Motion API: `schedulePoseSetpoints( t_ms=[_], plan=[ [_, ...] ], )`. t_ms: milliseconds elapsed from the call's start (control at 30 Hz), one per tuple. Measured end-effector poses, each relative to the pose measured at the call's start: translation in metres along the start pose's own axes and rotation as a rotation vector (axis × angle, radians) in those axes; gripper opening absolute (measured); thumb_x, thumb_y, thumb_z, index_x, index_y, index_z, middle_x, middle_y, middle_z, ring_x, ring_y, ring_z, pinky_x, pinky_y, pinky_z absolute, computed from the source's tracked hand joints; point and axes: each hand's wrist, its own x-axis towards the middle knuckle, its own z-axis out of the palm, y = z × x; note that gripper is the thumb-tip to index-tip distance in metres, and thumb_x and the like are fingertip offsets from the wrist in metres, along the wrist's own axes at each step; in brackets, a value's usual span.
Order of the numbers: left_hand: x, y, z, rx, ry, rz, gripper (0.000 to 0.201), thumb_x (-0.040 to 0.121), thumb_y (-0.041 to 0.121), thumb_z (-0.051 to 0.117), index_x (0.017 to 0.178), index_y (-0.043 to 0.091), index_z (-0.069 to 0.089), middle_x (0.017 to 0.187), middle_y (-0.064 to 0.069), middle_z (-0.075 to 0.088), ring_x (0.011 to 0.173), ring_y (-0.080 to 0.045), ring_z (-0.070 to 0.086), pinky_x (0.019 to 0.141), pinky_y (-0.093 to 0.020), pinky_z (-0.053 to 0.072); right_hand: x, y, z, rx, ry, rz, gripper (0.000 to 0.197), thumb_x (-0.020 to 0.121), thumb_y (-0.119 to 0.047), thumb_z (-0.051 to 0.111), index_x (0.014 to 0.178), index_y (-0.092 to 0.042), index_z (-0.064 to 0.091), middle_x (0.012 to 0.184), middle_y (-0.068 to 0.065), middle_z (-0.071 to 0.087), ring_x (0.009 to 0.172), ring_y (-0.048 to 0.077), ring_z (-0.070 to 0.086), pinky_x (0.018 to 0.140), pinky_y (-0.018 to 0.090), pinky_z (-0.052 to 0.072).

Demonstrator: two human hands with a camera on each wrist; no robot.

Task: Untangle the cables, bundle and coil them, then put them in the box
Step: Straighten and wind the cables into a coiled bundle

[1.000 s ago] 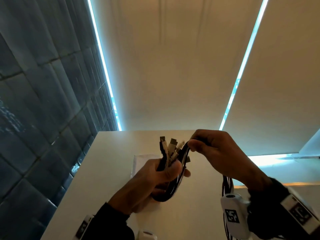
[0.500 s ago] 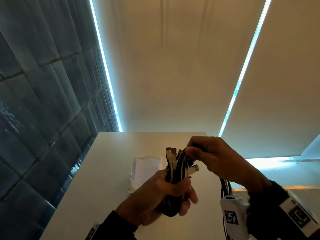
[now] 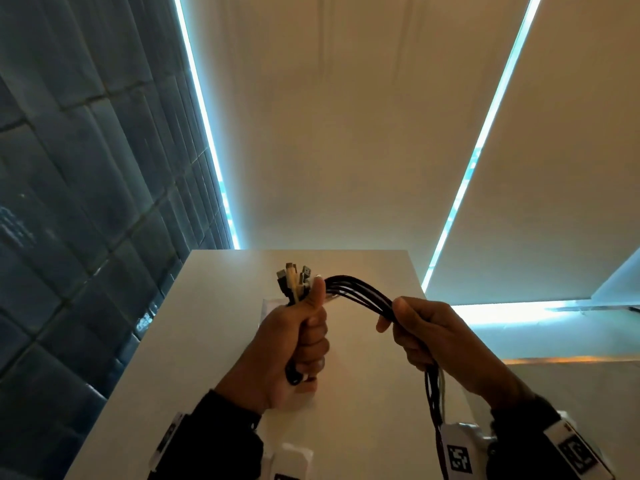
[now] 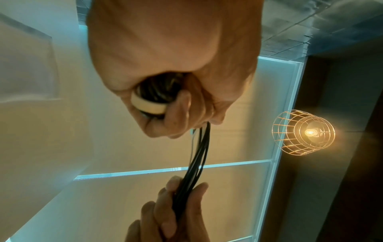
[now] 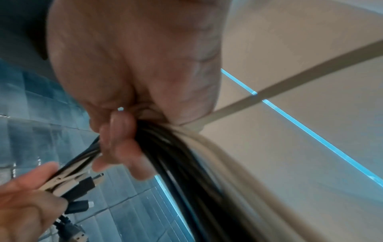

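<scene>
A bundle of black and white cables (image 3: 360, 292) runs between my two hands above a white table (image 3: 214, 323). My left hand (image 3: 301, 327) grips the bundle in a fist, and several plug ends (image 3: 292, 280) stick up above the thumb. My right hand (image 3: 412, 327) holds the strands a short way to the right; the rest hangs down past the wrist (image 3: 434, 393). The left wrist view shows the cables (image 4: 199, 157) leaving the left fist (image 4: 165, 104) toward the right hand's fingers (image 4: 186, 201). In the right wrist view the strands (image 5: 172, 152) pass through the right hand's fingers (image 5: 122, 142), plugs (image 5: 82, 185) at lower left.
A flat white packet (image 3: 268, 304) lies on the table behind my left hand. A dark tiled wall (image 3: 69, 202) runs along the left. Pale blinds with bright light strips (image 3: 478, 150) fill the back. A caged lamp (image 4: 304, 132) glows in the left wrist view.
My hands have moved apart. The right hand has slid right along the cables, stretching a length out between the hands, while the left fist has tightened around the plug end.
</scene>
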Motion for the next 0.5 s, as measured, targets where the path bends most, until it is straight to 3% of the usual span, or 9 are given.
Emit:
schedulePoseSetpoints(
  t_ms=[100, 267, 367, 433, 467, 500],
  plan=[
    [0.007, -0.005, -0.005, -0.077, 0.078, 0.041, 0.046, 0.073, 0.052, 0.058, 0.050, 0.020, 0.035, 0.043, 0.005, 0.026, 0.033, -0.007, 0.022, 0.037, -0.015, 0.020, -0.003, 0.014, 0.007, -0.026, 0.079, -0.006, 0.037, 0.092, -0.034, 0.046, 0.098, -0.004, 0.067, 0.057, -0.001, 0.036, 0.047, 0.012, 0.032, 0.045, 0.025, 0.033],
    [0.009, -0.011, -0.002, 0.045, 0.118, 0.106, 0.055, 0.060, 0.064, 0.069, 0.057, 0.022, 0.033, 0.049, 0.003, 0.023, 0.038, -0.009, 0.019, 0.038, -0.019, 0.020, -0.008, 0.018, 0.033, -0.295, 0.431, -0.094, 0.038, 0.085, -0.051, 0.048, 0.097, -0.024, 0.073, 0.048, -0.007, 0.044, 0.042, 0.007, 0.033, 0.047, 0.025, 0.030],
    [0.012, -0.015, 0.005, 0.143, 0.128, 0.114, 0.073, 0.039, 0.079, 0.076, 0.061, 0.024, 0.033, 0.052, 0.003, 0.025, 0.043, -0.011, 0.018, 0.041, -0.021, 0.020, -0.004, 0.006, 0.056, -0.471, 0.603, -0.267, 0.021, 0.094, -0.026, 0.055, 0.104, -0.018, 0.071, 0.048, -0.013, 0.052, 0.047, 0.003, 0.047, 0.046, 0.010, 0.033],
    [0.014, -0.017, 0.010, 0.157, 0.115, 0.098, 0.075, 0.035, 0.081, 0.076, 0.066, 0.021, 0.041, 0.055, 0.001, 0.030, 0.045, -0.012, 0.023, 0.043, -0.022, 0.025, -0.001, 0.000, 0.072, -0.598, 0.580, -0.381, 0.017, 0.095, -0.019, 0.056, 0.105, -0.014, 0.069, 0.056, -0.018, 0.050, 0.056, -0.004, 0.053, 0.051, 0.003, 0.038],
    [0.015, -0.018, 0.012, 0.163, 0.110, 0.084, 0.077, 0.038, 0.081, 0.075, 0.072, 0.017, 0.049, 0.057, -0.003, 0.040, 0.047, -0.014, 0.033, 0.048, -0.023, 0.033, 0.000, 0.000, 0.080, -0.666, 0.510, -0.423, 0.016, 0.096, -0.021, 0.054, 0.106, -0.015, 0.066, 0.062, -0.020, 0.050, 0.060, -0.006, 0.055, 0.055, 0.004, 0.042],
    [0.017, -0.018, 0.014, 0.158, 0.112, 0.071, 0.078, 0.042, 0.080, 0.074, 0.080, 0.014, 0.056, 0.066, 0.003, 0.043, 0.055, -0.015, 0.035, 0.058, -0.028, 0.043, 0.000, 0.001, 0.086, -0.741, 0.418, -0.448, 0.017, 0.094, -0.022, 0.054, 0.109, -0.017, 0.061, 0.069, -0.019, 0.052, 0.063, -0.004, 0.057, 0.057, 0.008, 0.047]
  ],
)
